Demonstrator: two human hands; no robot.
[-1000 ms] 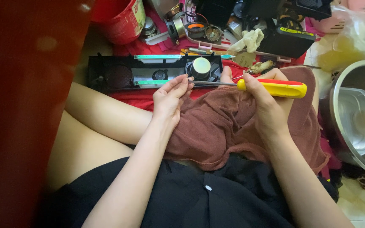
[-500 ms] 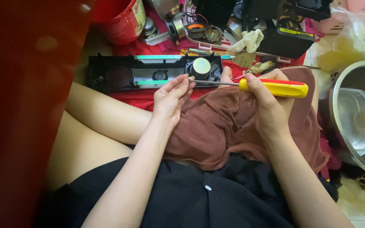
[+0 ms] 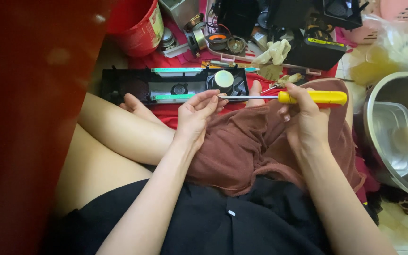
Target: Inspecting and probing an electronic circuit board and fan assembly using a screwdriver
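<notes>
My right hand (image 3: 303, 118) grips a yellow-handled screwdriver (image 3: 315, 97) held level, its metal shaft pointing left. My left hand (image 3: 197, 115) is raised in front of me with its fingers pinched at the shaft's tip; whether something small sits between them I cannot tell. Just beyond both hands lies a long black open device case (image 3: 123, 85) with green-edged strips and a round speaker with a pale disc (image 3: 224, 79). My folded legs and brown shorts (image 3: 242, 146) are under the hands.
A red bucket (image 3: 138, 26) stands at the back left. Loose speakers, wires and black boxes (image 3: 317, 47) crowd the red cloth behind the case. A metal bowl holding a clear plastic tub (image 3: 393, 137) sits at the right. A red blurred surface fills the left edge.
Both hands and the screwdriver stay almost where they were; the screwdriver has shifted very slightly.
</notes>
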